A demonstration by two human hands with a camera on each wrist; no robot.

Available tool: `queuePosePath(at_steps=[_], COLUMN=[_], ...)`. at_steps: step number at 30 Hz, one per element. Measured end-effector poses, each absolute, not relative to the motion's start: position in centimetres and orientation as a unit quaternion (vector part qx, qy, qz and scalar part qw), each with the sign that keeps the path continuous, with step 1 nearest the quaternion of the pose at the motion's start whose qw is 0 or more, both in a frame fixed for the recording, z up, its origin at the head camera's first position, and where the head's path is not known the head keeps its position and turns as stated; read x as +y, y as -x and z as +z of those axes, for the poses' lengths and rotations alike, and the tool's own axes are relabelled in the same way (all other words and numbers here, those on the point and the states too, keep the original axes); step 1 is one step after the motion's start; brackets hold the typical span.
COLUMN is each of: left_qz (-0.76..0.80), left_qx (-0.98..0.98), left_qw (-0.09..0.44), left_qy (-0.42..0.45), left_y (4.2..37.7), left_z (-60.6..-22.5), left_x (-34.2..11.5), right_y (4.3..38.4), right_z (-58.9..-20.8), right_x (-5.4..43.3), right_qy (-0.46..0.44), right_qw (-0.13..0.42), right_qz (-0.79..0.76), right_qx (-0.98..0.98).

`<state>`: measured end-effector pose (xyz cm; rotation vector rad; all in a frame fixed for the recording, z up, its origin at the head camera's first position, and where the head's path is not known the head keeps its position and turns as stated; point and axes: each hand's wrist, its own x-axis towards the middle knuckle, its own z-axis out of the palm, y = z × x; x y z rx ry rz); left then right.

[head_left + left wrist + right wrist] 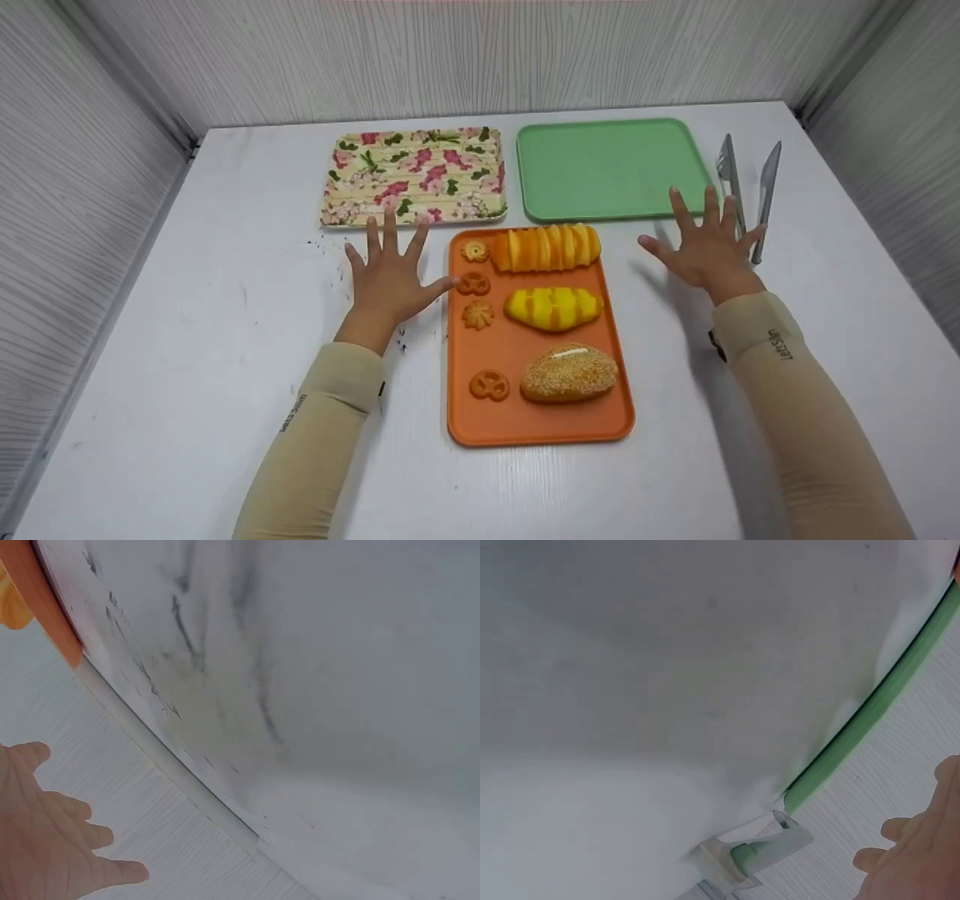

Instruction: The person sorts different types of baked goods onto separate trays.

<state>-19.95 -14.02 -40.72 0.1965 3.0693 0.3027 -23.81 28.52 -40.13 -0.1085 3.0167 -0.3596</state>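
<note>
so, hands (388, 281) (706, 253) splayed wide either side of the orange tray (499, 349)

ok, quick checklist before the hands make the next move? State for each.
1. Left hand free: ok, fingers spread, holding nothing.
2. Right hand free: ok, fingers spread, holding nothing.
3. Three breads and four cookies inside orange tray rim: ok.
4. Floral tray beside green tray, both beyond orange tray: ok.
5. Tongs fully visible in head view: not ok, right hand covers part.
6. Right hand off tongs: cannot tell; they overlap in head view.
</note>
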Motion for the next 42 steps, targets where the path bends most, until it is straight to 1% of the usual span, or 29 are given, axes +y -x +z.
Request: queuePosePath(at_steps=[19,42], left_qz=[0.068,0.057], left_qx=[0.992,0.989], left_qw=[0.029,0.051], left_qy=[-0.102,-0.126], left_y=[18.2,16.2], left_z=[-41.0,-41.2], left_x=[-13.2,-12.9], right_y=[25.1,26.0], right_z=[-39.8,-39.7], right_x=[30.8,34.4], right_qy=[0.017,-0.023], right_qw=[0.066,0.072], right_qz=[-0.108,-0.116], right_qx=[0.992,0.990])
